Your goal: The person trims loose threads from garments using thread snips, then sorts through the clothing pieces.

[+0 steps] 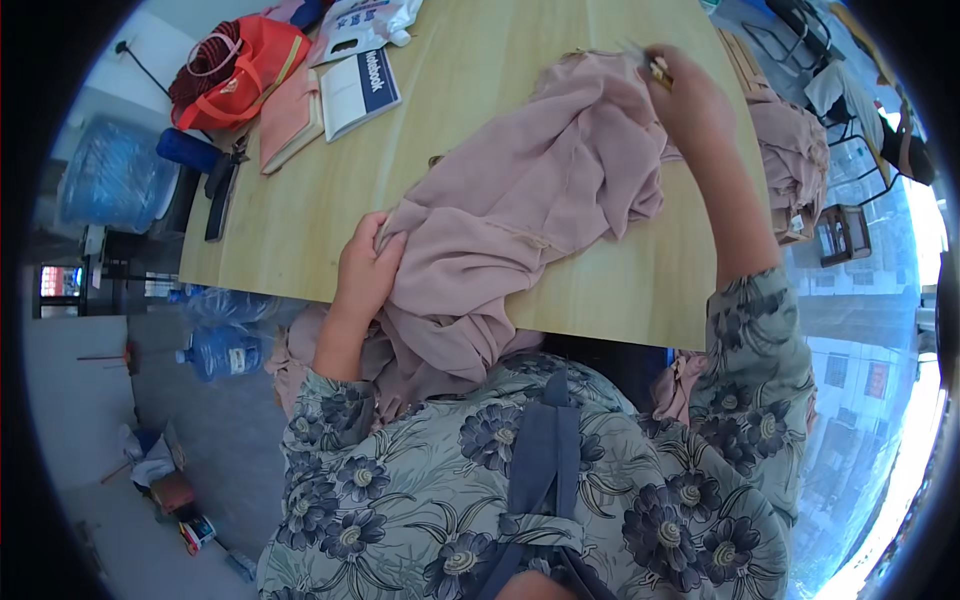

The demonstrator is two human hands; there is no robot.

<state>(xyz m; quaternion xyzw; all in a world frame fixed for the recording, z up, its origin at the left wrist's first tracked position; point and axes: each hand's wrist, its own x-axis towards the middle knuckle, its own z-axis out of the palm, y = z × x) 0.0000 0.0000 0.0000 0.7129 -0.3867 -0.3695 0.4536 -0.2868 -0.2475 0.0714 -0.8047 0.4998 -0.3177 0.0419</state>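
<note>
A dusty-pink piece of cloth (520, 180) lies crumpled across the wooden table and hangs over its near edge toward my lap. My left hand (368, 265) pinches the cloth's left edge between thumb and fingers. At the cloth's far right end, my right hand (690, 95) is closed around what look like small thread snips (657, 70). Their tips are blurred and point left, close to the frayed far edge of the fabric. My right fingers are partly hidden behind the back of the hand.
On the table's (440, 90) far left are a red bag (250, 75), a pink notebook (290, 122), a white-and-blue notebook (362, 92) and a plastic bag (362, 25). More pink cloth (790, 140) is piled beyond the right edge. Large blue water bottles (225, 350) stand left.
</note>
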